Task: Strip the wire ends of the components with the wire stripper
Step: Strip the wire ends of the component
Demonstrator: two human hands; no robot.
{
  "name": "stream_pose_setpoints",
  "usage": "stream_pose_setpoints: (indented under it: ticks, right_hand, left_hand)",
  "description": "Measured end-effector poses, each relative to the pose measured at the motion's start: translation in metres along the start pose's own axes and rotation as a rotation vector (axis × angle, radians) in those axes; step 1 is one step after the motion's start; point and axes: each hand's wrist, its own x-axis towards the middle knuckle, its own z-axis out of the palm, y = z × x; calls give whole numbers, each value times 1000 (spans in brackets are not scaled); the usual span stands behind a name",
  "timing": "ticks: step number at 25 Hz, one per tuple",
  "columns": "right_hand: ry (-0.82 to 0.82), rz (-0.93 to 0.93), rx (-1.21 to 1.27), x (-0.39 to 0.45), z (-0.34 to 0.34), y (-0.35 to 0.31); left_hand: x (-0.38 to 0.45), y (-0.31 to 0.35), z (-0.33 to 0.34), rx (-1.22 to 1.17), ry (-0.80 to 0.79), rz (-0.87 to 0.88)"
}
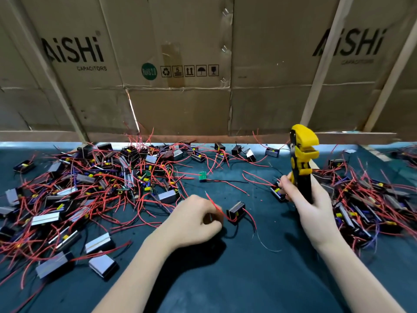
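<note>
1. Work surface: dark mat (225,279), bare at near edge; both forearms enter from the bottom.
2. Left hand (196,219): knuckles up, fingers curled, pinching a red wire (215,205) whose free end sticks up and away from the hand. Wire runs to a small black component (236,211) lying on the mat just right of the hand; a second red lead and a thin pale wire trail from it toward the near right.
3. Right hand (309,199): fingers wrapped round the black handles of the wire stripper (302,154), held upright, yellow head on top, jaws apart, clear of any wire.
4. Left pile (79,188): many components w/ tangled red wires, some metal-faced, spread over the mat's left half.
5. Right pile (370,199): more of the same, behind and right of the right hand.
6. Mid-mat: green board (203,176) w/ red and black leads, lying alone.
7. Far side: cardboard boxes (180,64) printed "AiSHi CAPACITORS" stand along the mat's back edge; contents not visible.
</note>
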Motion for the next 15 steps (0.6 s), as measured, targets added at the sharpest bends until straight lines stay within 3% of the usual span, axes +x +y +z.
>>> stream_pose_setpoints:
  ticks: [2,5,7,9,11,13,15]
  right_hand:
    - [-18,-29,-35,0,0,-3]
    - [-31,-26,-46,0,0,-2]
    - [-35,-18,-75,0,0,-1]
    - [-35,-9,-94,0,2,0]
    - [-43,3,-94,0,4,1]
    - [-57,-5,-106,0,4,3]
    - [-58,-14,-150,1,4,6]
  left_hand:
    - [1,-3,-5,41,206,-139]
    - [1,-1,-15,-79,826,-354]
    - [-1,-1,-16,-130,1093,-274]
    - [3,7,-8,-26,996,-26]
    - [12,18,9,134,647,214]
    - [20,23,27,316,340,320]
    - [25,22,34,358,237,325]
